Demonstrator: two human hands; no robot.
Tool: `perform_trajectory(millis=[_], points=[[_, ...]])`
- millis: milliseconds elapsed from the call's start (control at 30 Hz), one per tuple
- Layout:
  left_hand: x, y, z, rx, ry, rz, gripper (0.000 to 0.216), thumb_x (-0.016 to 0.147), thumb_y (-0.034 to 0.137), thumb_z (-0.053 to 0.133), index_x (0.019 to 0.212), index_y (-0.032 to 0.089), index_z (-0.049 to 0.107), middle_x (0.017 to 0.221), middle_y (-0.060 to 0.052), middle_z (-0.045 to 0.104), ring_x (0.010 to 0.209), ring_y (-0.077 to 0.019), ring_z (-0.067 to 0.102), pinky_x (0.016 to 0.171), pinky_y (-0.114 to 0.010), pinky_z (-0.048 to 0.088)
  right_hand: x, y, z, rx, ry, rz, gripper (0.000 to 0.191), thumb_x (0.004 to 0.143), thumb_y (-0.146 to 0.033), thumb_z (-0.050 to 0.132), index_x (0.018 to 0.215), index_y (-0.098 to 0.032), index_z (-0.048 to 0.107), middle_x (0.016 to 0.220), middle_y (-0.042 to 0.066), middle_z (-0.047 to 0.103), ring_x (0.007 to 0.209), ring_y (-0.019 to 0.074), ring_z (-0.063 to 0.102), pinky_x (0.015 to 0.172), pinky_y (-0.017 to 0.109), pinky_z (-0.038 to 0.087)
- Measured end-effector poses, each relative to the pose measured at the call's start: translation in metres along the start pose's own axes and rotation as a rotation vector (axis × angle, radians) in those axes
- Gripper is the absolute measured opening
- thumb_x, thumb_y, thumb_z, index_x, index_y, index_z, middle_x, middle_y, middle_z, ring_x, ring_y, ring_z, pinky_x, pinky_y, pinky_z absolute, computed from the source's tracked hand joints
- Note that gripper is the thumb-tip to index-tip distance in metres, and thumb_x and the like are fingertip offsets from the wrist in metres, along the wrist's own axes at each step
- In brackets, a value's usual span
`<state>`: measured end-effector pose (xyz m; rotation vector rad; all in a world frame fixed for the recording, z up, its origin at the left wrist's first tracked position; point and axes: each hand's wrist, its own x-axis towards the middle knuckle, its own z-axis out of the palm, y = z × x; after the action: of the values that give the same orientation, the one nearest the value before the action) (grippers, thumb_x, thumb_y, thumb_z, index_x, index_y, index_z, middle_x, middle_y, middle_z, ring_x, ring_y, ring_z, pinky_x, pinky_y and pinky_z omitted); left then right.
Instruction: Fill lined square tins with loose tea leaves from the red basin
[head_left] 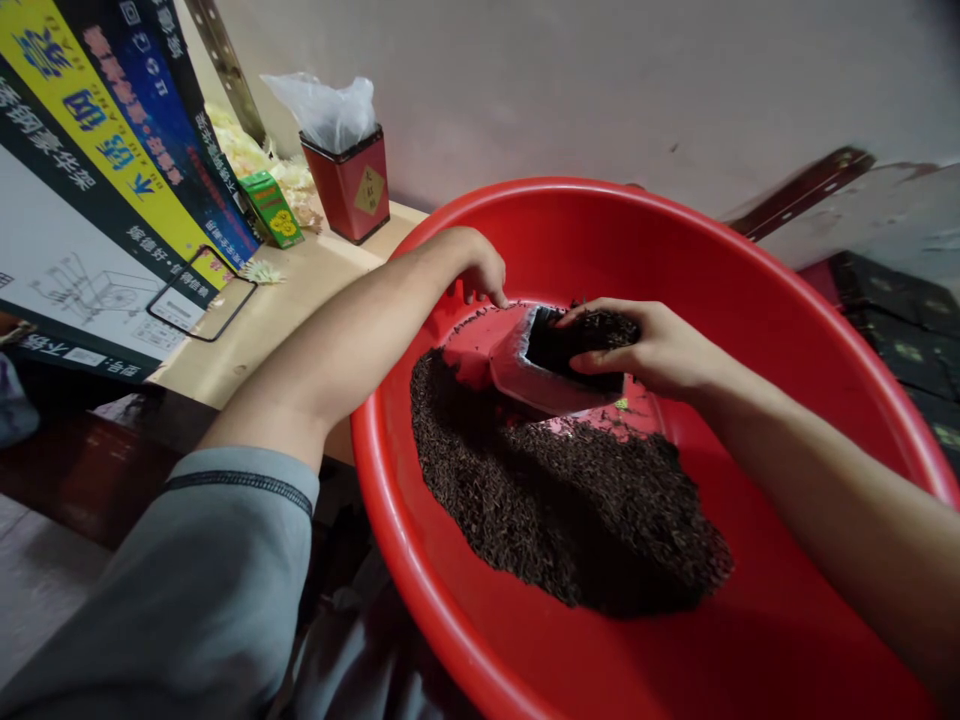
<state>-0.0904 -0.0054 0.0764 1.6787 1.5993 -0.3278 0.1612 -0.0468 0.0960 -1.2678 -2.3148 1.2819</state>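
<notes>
Likely small workshop: 1 red tub (630, 225), loose dark shreds (540, 510), tin (345, 195), printed carton (112, 190).

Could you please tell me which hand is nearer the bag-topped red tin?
Left hand, inside the basin, toward the red tin; right hand, farther across, at an open container.

Round red basin (371, 450), open above, smooth-walled. On its floor, dark, dry, leaf-like shreds (555, 500) form a low heap sweeping from nine o'clock toward five. At about eleven o'clock, a pale-edged container (536, 388) leans, mouth open, more shreds clumped there; I see its interior only as shadow.
</notes>
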Motion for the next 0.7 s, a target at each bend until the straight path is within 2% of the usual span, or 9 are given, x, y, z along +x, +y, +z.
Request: perform_trajectory(millis=[167, 467, 567, 700], points=[[0.004, -0.002, 0.000, -0.044, -0.004, -0.020, 0.080, 0.083, 0.047, 0.074, 0.158, 0.030, 0.051, 0.148, -0.014, 0.065, 0.124, -0.0369, 0.065, 0.099, -0.047, 0.054, -0.003, 0.003, -0.005, 0.024, 0.073, 0.006, 0.050, 0.055, -0.044, 0.089, 0.100, -0.024, 0.078, 0.102, 0.004, 0.076, 0.089, 0.0254, 0.068, 0.083, 0.044, 0.059], [0.000, 0.001, 0.000, -0.012, -0.031, -0.058, 0.084, 0.087, 0.053, 0.072, 0.163, 0.034, 0.041, 0.155, -0.010, 0.060, 0.133, -0.0367, 0.060, 0.105, -0.045, 0.052, -0.003, 0.010, -0.009, -0.035, 0.109, -0.063, 0.044, 0.066, -0.055, 0.086, 0.098, -0.026, 0.080, 0.104, 0.005, 0.078, 0.097, 0.0275, 0.071, 0.094, 0.049, 0.058], [0.000, 0.001, 0.000, 0.001, -0.034, -0.052, 0.087, 0.085, 0.058, 0.073, 0.163, 0.035, 0.041, 0.154, -0.010, 0.061, 0.132, -0.0366, 0.060, 0.104, -0.044, 0.053, -0.002, 0.011, -0.005, -0.087, 0.133, -0.146, 0.040, 0.070, -0.058, 0.084, 0.094, -0.026, 0.079, 0.107, 0.006, 0.078, 0.100, 0.0272, 0.071, 0.095, 0.048, 0.058], [0.003, 0.000, -0.001, 0.055, 0.011, -0.003, 0.083, 0.086, 0.051, 0.069, 0.162, 0.030, 0.044, 0.144, -0.011, 0.069, 0.125, -0.0342, 0.065, 0.099, -0.043, 0.055, -0.009, 0.006, 0.003, -0.202, 0.123, -0.307, 0.032, 0.082, -0.056, 0.075, 0.092, -0.026, 0.080, 0.111, 0.008, 0.076, 0.099, 0.0258, 0.072, 0.091, 0.045, 0.060]])
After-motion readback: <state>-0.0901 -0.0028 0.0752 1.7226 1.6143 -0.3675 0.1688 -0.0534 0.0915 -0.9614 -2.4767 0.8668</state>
